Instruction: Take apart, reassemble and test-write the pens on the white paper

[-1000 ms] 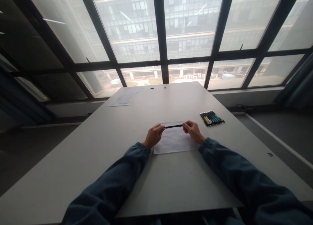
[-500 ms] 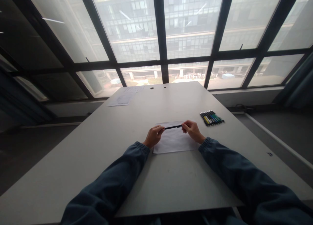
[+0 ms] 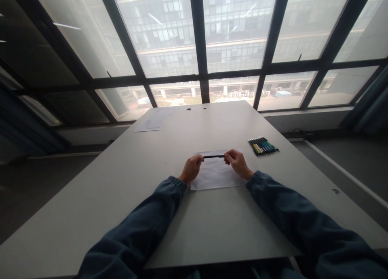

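Pen (image 3: 214, 156), slim and dark, hangs almost level just above a white sheet of paper (image 3: 216, 178) that lies near the middle of the counter (image 3: 182, 218), a little toward its near edge. The left hand (image 3: 190, 168) has its grip pinched on the pen's left end and the right hand (image 3: 238, 164) has its grip pinched on the right end, fingertips and thumb pressed together around the barrel. Only the stretch between them shows. Holding it at both ends seems to keep the pen steady and clear of the paper. Both wrists sit low over the sheet's side edges, which probably braces the hands; whether they touch it I cannot tell. A row of pens (image 3: 263, 145) lies side by side toward the counter's right edge, apart from the sheet but within easy reach of the right hand, likely parked there as spares. More papers (image 3: 151, 123) rest at the far left corner, well away from the hands. Compared with half a second ago, the pen has levelled out: its right end then sat a touch higher than its left, and now the line is nearly flat. The right hand has crept slightly leftward, so a shorter length of barrel is bare between the two pinches. The sheet, the row of pens and the far papers lie where they were.
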A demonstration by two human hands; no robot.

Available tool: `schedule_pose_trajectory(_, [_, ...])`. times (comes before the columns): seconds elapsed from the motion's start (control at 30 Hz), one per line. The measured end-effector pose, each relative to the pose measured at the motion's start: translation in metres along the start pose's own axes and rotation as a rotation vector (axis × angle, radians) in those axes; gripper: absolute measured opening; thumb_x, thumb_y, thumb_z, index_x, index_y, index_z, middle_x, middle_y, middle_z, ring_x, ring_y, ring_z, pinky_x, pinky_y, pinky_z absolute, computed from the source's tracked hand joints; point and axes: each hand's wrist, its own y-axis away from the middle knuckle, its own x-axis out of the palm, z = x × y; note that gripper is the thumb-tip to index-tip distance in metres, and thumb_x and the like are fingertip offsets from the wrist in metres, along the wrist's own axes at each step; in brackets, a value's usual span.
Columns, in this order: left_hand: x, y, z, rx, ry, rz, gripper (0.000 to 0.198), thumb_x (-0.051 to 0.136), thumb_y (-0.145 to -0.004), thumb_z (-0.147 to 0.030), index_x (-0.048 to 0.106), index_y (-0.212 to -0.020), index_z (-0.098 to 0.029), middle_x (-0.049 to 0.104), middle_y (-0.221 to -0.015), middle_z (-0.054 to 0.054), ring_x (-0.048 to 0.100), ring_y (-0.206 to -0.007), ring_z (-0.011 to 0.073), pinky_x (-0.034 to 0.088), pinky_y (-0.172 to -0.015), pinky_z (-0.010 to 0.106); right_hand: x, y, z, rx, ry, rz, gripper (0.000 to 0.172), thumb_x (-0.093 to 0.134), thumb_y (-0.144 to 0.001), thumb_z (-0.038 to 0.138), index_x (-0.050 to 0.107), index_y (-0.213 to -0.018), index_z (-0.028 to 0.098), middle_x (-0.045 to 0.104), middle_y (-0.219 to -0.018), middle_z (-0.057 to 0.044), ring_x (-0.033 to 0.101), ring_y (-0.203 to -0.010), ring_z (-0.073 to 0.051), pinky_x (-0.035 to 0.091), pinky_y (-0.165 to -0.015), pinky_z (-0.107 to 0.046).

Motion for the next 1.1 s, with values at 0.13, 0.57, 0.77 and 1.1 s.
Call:
schedule_pose_trajectory(0.13, [-0.0002,-0.0011,-0.0005,0.010,0.003,0.043,0.044,0.033,-0.102,-0.039,0.066,-0.082,-0.017,0.060,-0.067,0.001,0.056,-0.063,0.0139,0.044,-0.064,0.025,0.0000,-0.0012,-0.0017,-0.017,0.000,-0.039,0.036,0.069,-0.079,0.053,0.061,-0.082,0.018,0.065,-0.063,-0.002,0.058,-0.053,-0.015,0.046,-0.049,-0.027])
schedule_pose_trajectory(0.57, [0.0055,-0.0026,0.0022,0.048,0.066,-0.095,0.030,0.063,-0.090,-0.039,0.062,-0.114,-0.021,0.068,-0.094,0.004,0.064,-0.072,0.0123,0.051,-0.058,0.022,-0.0028,-0.0022,-0.0022,-0.016,0.034,-0.106,0.038,0.066,-0.079,0.056,0.062,-0.083,0.018,0.063,-0.062,-0.002,0.055,-0.053,-0.015,0.045,-0.050,-0.027])
schedule_pose_trajectory(0.77, [0.0029,-0.0029,-0.0007,0.071,0.074,-0.115,0.026,0.066,-0.088,-0.038,0.064,-0.107,-0.020,0.069,-0.091,0.004,0.064,-0.072,0.0123,0.049,-0.056,0.022,-0.0034,-0.0030,-0.0054,-0.023,0.047,-0.111,0.037,0.066,-0.079,0.055,0.062,-0.082,0.018,0.062,-0.061,-0.002,0.055,-0.053,-0.015,0.045,-0.050,-0.027])
schedule_pose_trajectory(1.1, [0.0036,-0.0020,-0.0030,0.064,0.042,-0.148,0.016,0.057,-0.094,-0.033,0.065,-0.095,-0.020,0.067,-0.085,0.003,0.062,-0.072,0.0123,0.049,-0.057,0.022,-0.0038,-0.0022,-0.0045,-0.035,0.053,-0.100,0.037,0.066,-0.080,0.055,0.062,-0.082,0.018,0.063,-0.062,-0.002,0.055,-0.053,-0.015,0.045,-0.050,-0.027])
